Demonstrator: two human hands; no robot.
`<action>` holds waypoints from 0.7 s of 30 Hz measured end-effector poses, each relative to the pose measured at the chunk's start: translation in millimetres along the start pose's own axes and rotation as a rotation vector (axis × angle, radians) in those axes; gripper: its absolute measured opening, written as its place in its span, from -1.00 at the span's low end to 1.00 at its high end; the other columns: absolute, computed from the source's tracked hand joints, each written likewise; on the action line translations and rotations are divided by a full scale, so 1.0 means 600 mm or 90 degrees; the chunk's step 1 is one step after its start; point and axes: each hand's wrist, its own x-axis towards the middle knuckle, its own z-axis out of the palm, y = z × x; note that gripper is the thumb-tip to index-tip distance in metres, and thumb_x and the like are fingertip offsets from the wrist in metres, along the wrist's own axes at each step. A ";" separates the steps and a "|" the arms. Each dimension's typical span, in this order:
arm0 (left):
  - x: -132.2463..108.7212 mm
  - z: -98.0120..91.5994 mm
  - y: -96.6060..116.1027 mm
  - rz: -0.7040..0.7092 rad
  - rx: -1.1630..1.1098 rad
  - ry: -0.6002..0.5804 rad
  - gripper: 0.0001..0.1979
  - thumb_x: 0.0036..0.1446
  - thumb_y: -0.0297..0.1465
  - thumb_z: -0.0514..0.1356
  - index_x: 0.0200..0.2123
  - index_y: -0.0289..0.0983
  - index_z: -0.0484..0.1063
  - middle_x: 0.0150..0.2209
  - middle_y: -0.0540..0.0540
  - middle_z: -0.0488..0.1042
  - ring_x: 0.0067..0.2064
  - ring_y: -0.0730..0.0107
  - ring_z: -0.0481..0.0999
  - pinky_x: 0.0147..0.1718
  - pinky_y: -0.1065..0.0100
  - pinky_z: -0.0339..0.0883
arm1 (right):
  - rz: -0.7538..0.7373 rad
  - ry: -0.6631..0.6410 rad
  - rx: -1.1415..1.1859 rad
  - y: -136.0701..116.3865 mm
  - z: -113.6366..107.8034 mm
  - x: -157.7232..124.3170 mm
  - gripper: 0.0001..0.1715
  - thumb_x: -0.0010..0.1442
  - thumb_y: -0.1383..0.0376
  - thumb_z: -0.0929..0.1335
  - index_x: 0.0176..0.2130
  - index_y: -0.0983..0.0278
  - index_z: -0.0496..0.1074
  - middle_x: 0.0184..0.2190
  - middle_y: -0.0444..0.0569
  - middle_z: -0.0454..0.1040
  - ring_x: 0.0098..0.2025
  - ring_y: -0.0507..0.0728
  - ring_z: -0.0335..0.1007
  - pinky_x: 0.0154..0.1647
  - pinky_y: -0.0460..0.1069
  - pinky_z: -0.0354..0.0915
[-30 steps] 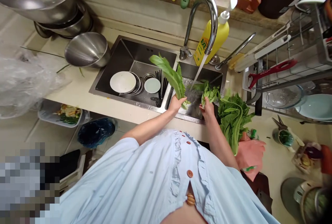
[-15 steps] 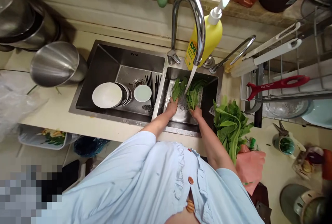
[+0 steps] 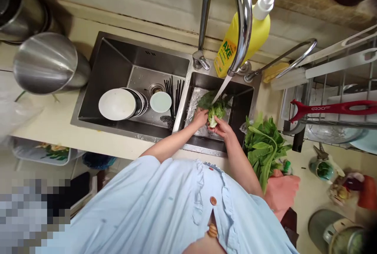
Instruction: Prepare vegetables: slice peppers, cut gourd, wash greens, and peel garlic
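Observation:
In the small right basin (image 3: 249, 105) of the sink, my right hand (image 3: 221, 127) grips a head of leafy greens (image 3: 216, 113), its pale cut base turned toward me. My left hand (image 3: 200, 117) is closed at the left side of the greens, its fingers curled against darker leaves; part of its grip is hidden. Water from the curved chrome faucet (image 3: 245, 22) runs onto the leaves in front of both hands. More leafy greens (image 3: 263, 148) lie in a pile on the counter, right of the basin.
Stacked white bowls (image 3: 117, 104), a pale green bowl (image 3: 160, 102) and black chopsticks (image 3: 169, 91) sit in the large left basin. Behind the sink stands a yellow soap bottle (image 3: 228, 52). A dish rack (image 3: 330, 120) with a red peeler (image 3: 332, 108) flanks the right side; a steel pot (image 3: 47, 63) stands left.
My hands have come together from being apart with greens in each. The right hand has turned its greens so the base faces me. The camera view has shifted closer.

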 end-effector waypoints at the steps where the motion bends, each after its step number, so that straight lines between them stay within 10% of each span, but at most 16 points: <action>1: -0.011 -0.008 0.007 0.007 -0.075 -0.040 -0.78 0.17 -0.29 0.23 -0.18 -0.28 0.54 0.04 -0.23 0.48 0.16 0.07 0.37 0.12 0.15 0.24 | -0.018 -0.041 0.071 -0.003 0.002 -0.018 -0.69 0.13 0.08 0.45 -0.25 0.22 0.40 -0.42 -0.11 0.51 -0.40 0.09 0.46 -0.34 0.05 0.47; 6: -0.075 -0.026 0.029 -0.054 -0.375 -0.178 -0.75 0.04 -0.28 0.35 -0.33 -0.36 0.47 -0.35 -0.12 0.54 -0.34 0.41 0.51 -0.25 0.35 0.36 | -0.032 -0.134 0.072 -0.008 0.014 -0.092 -0.57 -0.05 0.09 0.55 -0.24 0.24 0.47 -0.41 -0.09 0.55 -0.38 0.11 0.49 -0.38 0.01 0.44; 13: -0.117 -0.003 0.044 -0.092 -0.455 -0.057 -0.84 -0.16 -0.63 0.33 -0.47 -0.36 0.43 -0.51 0.00 0.49 -0.46 0.49 0.45 -0.37 0.43 0.32 | -0.117 -0.022 0.062 0.015 0.048 -0.119 -0.45 -0.20 0.09 0.60 -0.23 0.28 0.51 -0.40 -0.06 0.57 -0.42 0.09 0.46 -0.43 -0.05 0.37; 21: -0.135 0.008 0.052 -0.141 -0.482 -0.060 -0.88 -0.05 -0.48 0.35 -0.45 -0.35 0.46 -0.55 -0.04 0.47 -0.47 0.42 0.49 -0.34 0.36 0.38 | -0.242 0.090 -0.044 0.027 0.057 -0.127 -0.52 -0.14 0.07 0.55 -0.28 0.29 0.47 -0.47 -0.12 0.54 -0.42 0.07 0.45 -0.41 -0.07 0.34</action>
